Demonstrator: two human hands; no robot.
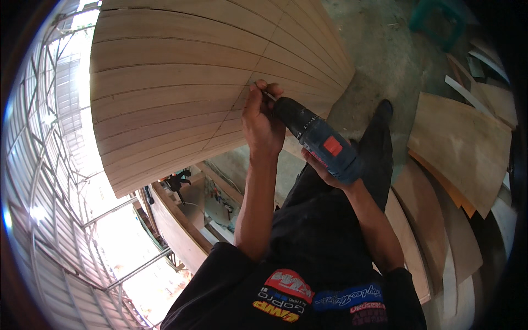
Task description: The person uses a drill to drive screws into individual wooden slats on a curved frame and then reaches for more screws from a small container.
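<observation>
A dark blue cordless drill [330, 146] with a black chuck and a red patch points up and to the left. My right hand [325, 169] is closed around its grip, which the drill body mostly hides. Ahead of the chuck, my left hand [263, 118] pinches the thin metal bit [269, 95] between thumb and fingers. Whether a screw sits at its tip is too small to tell. Just beyond the left fingertips spreads a large panel of wooden planks [181, 82], with narrow dark seams and a line crossing them.
Cut wooden sheets [459, 143] lean and overlap at the right. A green plastic stool [437, 22] stands on the concrete floor [379, 55] at the far right. Below the panel, a wooden box-like bench [181, 220] holds tools, among them a black clamp [177, 182]. Corrugated metal walling lines the left.
</observation>
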